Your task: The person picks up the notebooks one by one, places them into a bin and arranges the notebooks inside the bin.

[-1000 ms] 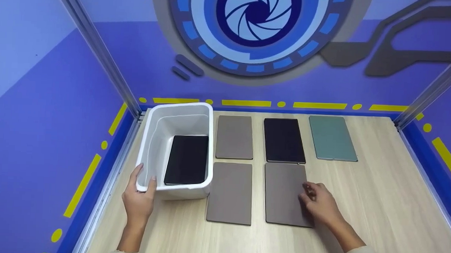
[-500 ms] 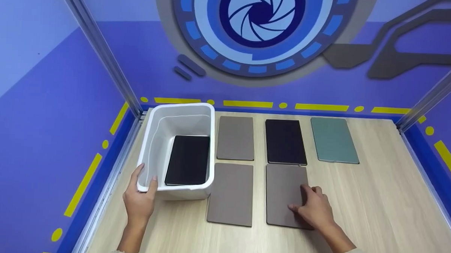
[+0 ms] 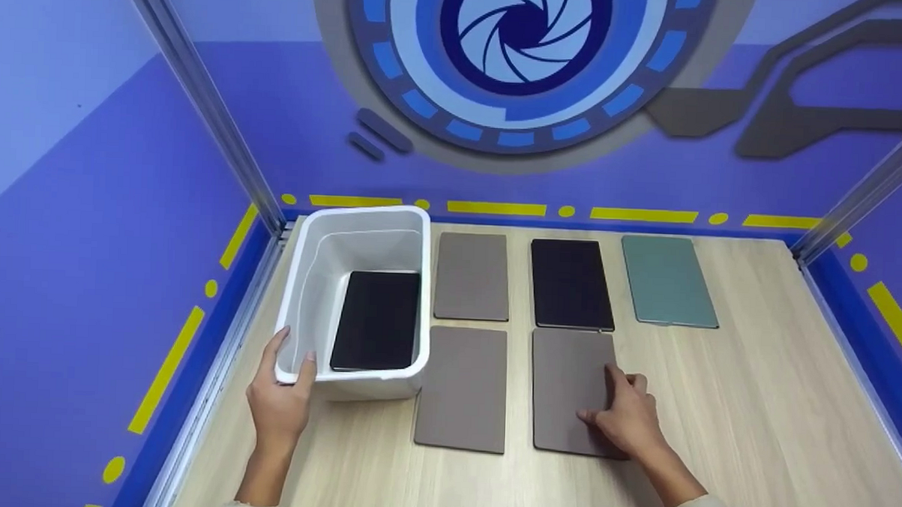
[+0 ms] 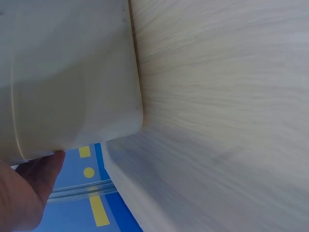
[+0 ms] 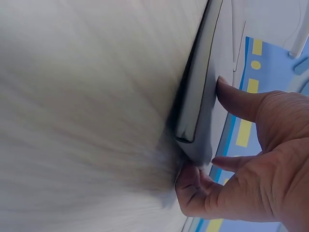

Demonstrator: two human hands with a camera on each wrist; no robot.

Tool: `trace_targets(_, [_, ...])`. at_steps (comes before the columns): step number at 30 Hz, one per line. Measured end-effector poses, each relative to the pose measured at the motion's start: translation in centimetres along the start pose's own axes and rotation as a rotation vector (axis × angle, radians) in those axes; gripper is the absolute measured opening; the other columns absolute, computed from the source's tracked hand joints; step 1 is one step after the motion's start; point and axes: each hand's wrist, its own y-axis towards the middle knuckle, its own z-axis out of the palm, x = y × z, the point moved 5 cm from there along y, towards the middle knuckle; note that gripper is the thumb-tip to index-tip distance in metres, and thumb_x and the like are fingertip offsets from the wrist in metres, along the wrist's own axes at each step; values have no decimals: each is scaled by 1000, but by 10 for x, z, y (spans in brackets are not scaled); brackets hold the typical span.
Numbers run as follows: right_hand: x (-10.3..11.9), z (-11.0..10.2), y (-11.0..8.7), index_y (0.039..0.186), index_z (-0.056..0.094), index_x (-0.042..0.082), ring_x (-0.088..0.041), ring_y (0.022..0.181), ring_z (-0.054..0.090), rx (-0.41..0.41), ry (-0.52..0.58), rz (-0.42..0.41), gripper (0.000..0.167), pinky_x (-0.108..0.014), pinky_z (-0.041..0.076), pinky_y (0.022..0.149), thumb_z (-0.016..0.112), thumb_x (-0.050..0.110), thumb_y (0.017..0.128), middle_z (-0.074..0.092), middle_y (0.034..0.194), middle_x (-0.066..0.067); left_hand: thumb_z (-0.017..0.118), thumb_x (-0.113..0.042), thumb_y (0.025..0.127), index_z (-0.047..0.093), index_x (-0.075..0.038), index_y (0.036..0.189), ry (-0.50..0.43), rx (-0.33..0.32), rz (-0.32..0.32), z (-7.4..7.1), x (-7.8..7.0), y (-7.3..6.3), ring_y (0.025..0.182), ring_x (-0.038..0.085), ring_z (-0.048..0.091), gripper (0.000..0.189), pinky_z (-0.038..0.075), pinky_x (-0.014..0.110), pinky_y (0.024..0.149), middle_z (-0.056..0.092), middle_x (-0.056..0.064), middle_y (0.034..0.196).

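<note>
My left hand [image 3: 279, 409] grips the near left corner of a white plastic bin [image 3: 424, 297], thumb inside the rim and fingers outside. A black notebook [image 3: 377, 322] lies inside the bin. My right hand [image 3: 631, 419] holds the right edge of a brown notebook [image 3: 566, 385], the near right one of those on the table. In the right wrist view the thumb presses on this notebook's cover and the other fingers curl at its long edge; the page block [image 5: 195, 104] shows at its short end. The fingertips at the underside are partly hidden.
Another brown notebook [image 3: 461, 389] lies right beside the bin, with a smaller brown one [image 3: 471, 277] behind it. Farther back are a black notebook [image 3: 571, 284] and a green one [image 3: 669, 280]. Printed panels [image 3: 529, 174] wall in the wooden table [image 3: 775, 415].
My right hand has moved slightly left onto the near right brown notebook, its thumb now on the cover and its fingers at the edge. The left hand has stayed on the bin.
</note>
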Motion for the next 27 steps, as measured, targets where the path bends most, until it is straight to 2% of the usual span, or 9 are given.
trace_targets(3, [-1,0,1,164,33,-3,-60,129,52,7,16,7,105,-69,46,107,93,20,81,38,147,-40,80,-13,91,65,-10,145,10,-1,21,0,-2,0,68,23,56,55,40,18,62,72,22,137])
trace_targets(6, [-3,0,3,165,30,0,-54,118,58,21,25,22,109,-67,49,102,94,21,79,40,142,-40,81,-13,91,65,-10,145,20,2,24,0,-3,1,66,19,51,55,42,21,64,72,20,139])
trace_targets(7, [-3,0,4,166,29,1,-51,114,59,25,25,27,110,-67,50,100,95,21,79,40,140,-40,81,-13,91,65,-10,145,22,3,20,0,-3,1,67,19,51,56,44,23,66,72,20,139])
trace_targets(10, [-5,-1,6,167,25,4,-46,108,60,47,28,38,114,-66,53,97,95,23,79,42,139,-40,80,-14,92,65,-12,146,22,12,-5,0,-2,1,83,23,62,56,46,19,80,70,17,143])
trace_targets(14, [-5,-3,8,167,24,5,-46,112,59,70,48,33,113,-68,51,101,94,23,80,43,141,-40,80,-14,93,63,-12,147,5,29,-16,1,-2,1,93,28,67,57,42,12,84,69,17,145])
trace_targets(17, [-7,-6,9,166,25,4,-51,123,57,88,85,25,107,-70,46,108,90,18,83,42,146,-41,79,-13,93,63,-11,148,1,31,-6,1,-3,1,80,26,61,57,40,12,77,68,18,146])
trace_targets(21, [-10,-9,10,165,27,3,-53,137,49,112,167,12,98,-70,41,114,84,10,86,40,153,-39,79,-13,93,63,-13,148,7,28,-9,0,-2,0,77,23,55,57,40,13,75,68,17,146])
trace_targets(24, [-12,-10,11,165,28,5,-48,132,53,115,229,7,95,-66,43,112,82,8,87,45,150,-35,78,-14,94,63,-15,149,10,30,-21,0,-1,0,85,23,58,57,41,11,79,68,16,147])
trace_targets(27, [-14,-12,11,166,29,7,-39,122,58,102,266,-2,95,-55,47,105,81,9,87,53,142,-29,79,-14,94,63,-14,148,9,33,-15,-1,-1,1,79,24,57,57,40,12,74,68,17,146])
